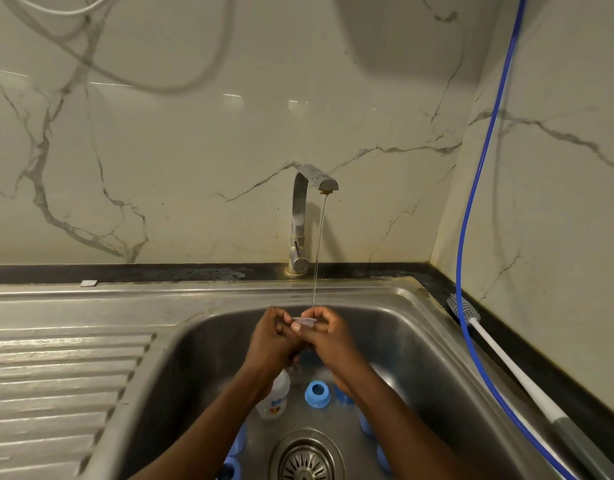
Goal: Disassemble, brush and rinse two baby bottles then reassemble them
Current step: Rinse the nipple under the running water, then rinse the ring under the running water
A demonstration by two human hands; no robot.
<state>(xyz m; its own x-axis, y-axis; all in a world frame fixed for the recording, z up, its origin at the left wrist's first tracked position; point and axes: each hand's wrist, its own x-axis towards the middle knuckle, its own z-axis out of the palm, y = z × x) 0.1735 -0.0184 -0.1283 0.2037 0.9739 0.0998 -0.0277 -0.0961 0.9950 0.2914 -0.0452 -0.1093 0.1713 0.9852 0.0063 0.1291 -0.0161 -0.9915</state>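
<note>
Clear silicone is what both hands work on: the left hand point(271, 337) and right hand point(328, 336) meet fingertip to fingertip and pinch a small teat point(304, 321) between them, right under the thin stream point(317, 254) falling from the tap point(303, 216) beyond them. The job looks to be in its rinsing stretch, one small part at a time.

Disassembly seems finished, judging by the loose pieces in the sink point(419, 341) below the wrists. A bottle point(276, 398) lies under the left forearm with no top on, and a blue ring point(317, 394) stands between the two forearms. More blue parts point(366, 424) sit nearer the body, on both sides of the drain point(305, 459). A second bottle body I cannot find; an arm may hide it.

The brush point(471, 320) lies well off to the right of the right hand, on the counter, touched by nobody, so brushing is probably done or set aside. Whether the pieces in the basin are rinsed cannot be told. Reassembly of both bottles is all left to do.
</note>
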